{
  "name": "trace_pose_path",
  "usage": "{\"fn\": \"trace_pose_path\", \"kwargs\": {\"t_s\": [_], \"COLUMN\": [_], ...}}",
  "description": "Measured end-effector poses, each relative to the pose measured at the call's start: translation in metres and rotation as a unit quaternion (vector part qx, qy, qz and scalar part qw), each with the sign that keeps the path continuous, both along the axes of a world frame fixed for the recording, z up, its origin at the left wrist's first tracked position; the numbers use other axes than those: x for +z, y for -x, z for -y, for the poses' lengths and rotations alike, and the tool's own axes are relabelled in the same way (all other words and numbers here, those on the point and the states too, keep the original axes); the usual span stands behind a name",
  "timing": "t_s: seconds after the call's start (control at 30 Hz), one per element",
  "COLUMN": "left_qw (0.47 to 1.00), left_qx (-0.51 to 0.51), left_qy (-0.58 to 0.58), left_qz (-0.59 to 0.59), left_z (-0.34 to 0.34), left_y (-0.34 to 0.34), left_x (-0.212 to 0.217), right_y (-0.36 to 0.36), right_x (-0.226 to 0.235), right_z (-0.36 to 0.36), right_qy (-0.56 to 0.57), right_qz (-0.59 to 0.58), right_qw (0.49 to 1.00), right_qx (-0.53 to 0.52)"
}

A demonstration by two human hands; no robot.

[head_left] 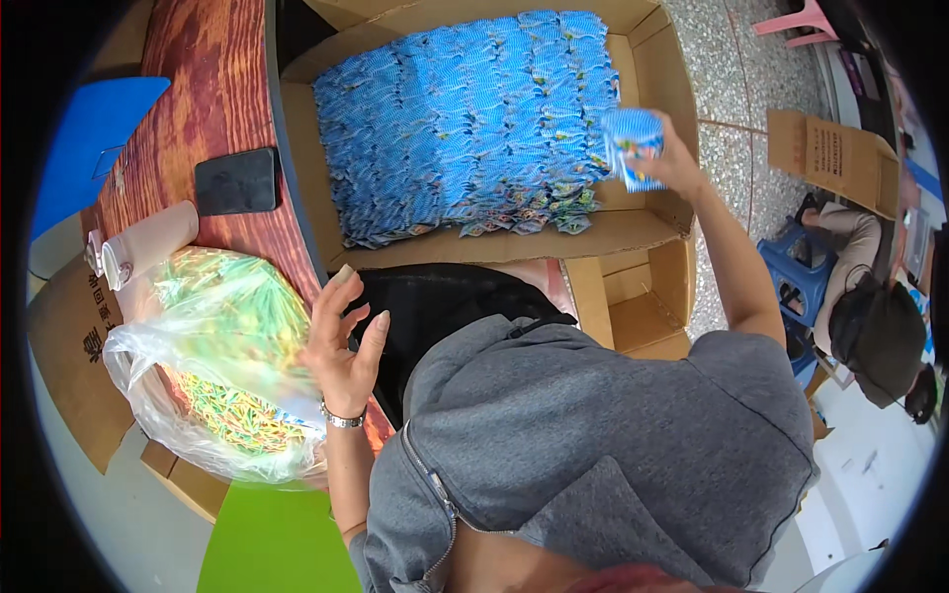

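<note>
My right hand (pixel 677 163) grips a small blue patterned packet (pixel 633 138), slightly blurred, at the right side of a big open cardboard box (pixel 657 74). Rows of similar blue packets (pixel 465 119) lie tightly stacked inside that box. My left hand (pixel 344 341), a metal-banded watch or bracelet on its wrist, is raised with its fingers apart and holds nothing. Beside it sits a clear plastic bag (pixel 148 346) full of thin green, yellow and orange stick-like pieces (pixel 237 410).
On the red-brown wooden table (pixel 213 74) lie a dark phone (pixel 237 182), a pale pink bottle (pixel 148 242) and a blue clipboard or folder (pixel 94 148). A smaller open carton (pixel 638 301) stands below the big box. At the right, another person (pixel 875 331) sits near blue stools (pixel 796 262).
</note>
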State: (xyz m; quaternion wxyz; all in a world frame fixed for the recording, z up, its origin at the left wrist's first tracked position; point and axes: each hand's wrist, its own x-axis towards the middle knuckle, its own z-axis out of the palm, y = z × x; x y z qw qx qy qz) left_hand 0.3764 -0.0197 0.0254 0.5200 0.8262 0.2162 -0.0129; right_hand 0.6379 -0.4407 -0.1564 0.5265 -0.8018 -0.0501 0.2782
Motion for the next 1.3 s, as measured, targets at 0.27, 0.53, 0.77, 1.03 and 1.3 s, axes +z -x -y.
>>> {"fn": "trace_pose_path", "kwargs": {"t_s": [0.27,0.53,0.77,1.03,1.3], "left_qw": [0.999,1.000,1.000,1.000,0.999], "left_qx": [-0.037,-0.016,-0.025,-0.004,-0.018], "left_qy": [0.017,0.010,0.008,0.021,0.030], "left_qz": [0.000,0.005,0.007,0.001,0.011], "left_z": [0.010,0.009,0.010,0.015,0.008], "left_y": [0.000,0.009,0.008,0.012,0.015], "left_x": [-0.006,-0.009,-0.014,-0.019,-0.010], "right_y": [0.043,0.059,0.067,0.080,0.074], "right_x": [-0.039,-0.110,-0.157,-0.169,-0.157], "right_z": [0.015,0.019,0.055,0.025,0.036], "right_qy": [0.066,0.042,0.321,0.097,-0.020], "right_qz": [-0.214,-0.125,0.084,-0.092,-0.027], "right_qw": [0.974,0.991,0.937,0.991,0.999], "right_qx": [-0.017,0.015,0.106,0.003,-0.006]}}
